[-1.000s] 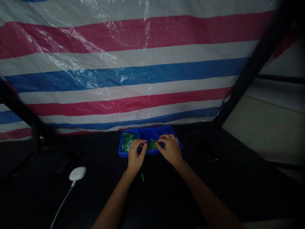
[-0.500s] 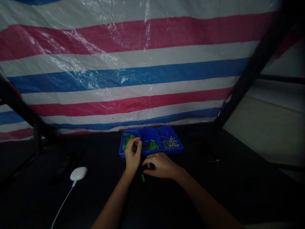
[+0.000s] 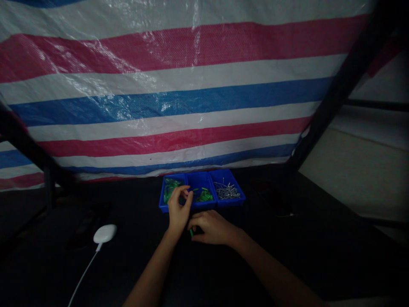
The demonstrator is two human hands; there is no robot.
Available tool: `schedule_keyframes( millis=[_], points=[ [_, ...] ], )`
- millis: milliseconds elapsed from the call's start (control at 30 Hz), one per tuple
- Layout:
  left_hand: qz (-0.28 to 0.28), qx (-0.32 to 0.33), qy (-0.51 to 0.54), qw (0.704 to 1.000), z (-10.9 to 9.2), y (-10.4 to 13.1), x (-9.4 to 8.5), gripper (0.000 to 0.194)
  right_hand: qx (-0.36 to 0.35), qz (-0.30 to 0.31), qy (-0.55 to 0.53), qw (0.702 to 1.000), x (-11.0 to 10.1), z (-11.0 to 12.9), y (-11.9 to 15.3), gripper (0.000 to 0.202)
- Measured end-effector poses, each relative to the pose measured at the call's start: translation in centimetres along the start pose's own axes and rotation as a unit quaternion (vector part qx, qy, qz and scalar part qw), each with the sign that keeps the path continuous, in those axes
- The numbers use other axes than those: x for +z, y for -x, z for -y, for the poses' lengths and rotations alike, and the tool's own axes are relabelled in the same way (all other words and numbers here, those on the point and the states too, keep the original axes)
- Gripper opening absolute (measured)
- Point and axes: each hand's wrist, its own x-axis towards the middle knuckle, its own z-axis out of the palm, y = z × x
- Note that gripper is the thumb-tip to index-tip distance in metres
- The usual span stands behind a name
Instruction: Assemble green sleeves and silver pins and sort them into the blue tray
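A blue three-compartment tray (image 3: 200, 209) lies on the black table. Over its left and middle compartments is my left hand (image 3: 179, 207), thumb and forefinger brought close in a pinch; what they hold, if anything, is too small to make out. Just in front of the tray, my right hand (image 3: 211, 228) has its thumb and fingertips closed around a small green plastic wall plug (image 3: 191, 233). Clear bags with green pieces (image 3: 171, 186) fill the left compartment. Loose green wall plugs (image 3: 205, 195) lie in the middle one, and a heap of metal screws (image 3: 227, 191) in the right one.
A white rounded device (image 3: 105, 233) with a cable sits on the table at the left. Dark flat objects (image 3: 276, 200) lie right of the tray and at the left. Behind rises a striped plastic sheet (image 3: 179, 102) between dark slanted posts (image 3: 332, 94).
My right hand has moved slightly down and left, and its fingertips have closed on the green wall plug that lay on the table. My left hand has barely shifted.
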Motion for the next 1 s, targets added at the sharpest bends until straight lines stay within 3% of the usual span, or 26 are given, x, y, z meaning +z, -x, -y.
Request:
schedule_keyframes(
  millis=[267, 567, 733, 1000],
  points=[
    [-0.003, 0.005, -0.008, 1.000, 0.1, 0.0, 0.1, 0.014, 0.026, -0.048, -0.002, 0.998, -0.6, -0.4, -0.3, 0.012],
    [-0.003, 0.024, -0.016, 1.000, 0.3, 0.0, 0.2, 0.014, 0.103, -0.230, -0.088, 0.964, -2.5, -1.8, -0.1, 0.018],
    [0.037, 0.067, -0.034, 0.997, -0.1, 0.2, 0.3, 0.012, 0.138, -0.318, -0.128, 0.929, -2.8, -2.8, -0.1, 0.030],
    [0.118, 0.127, -0.126, 0.977, 0.0, 0.6, 0.4, 0.015, 0.149, -0.318, -0.117, 0.929, -2.7, -2.8, -0.1, 0.031]
  ],
)
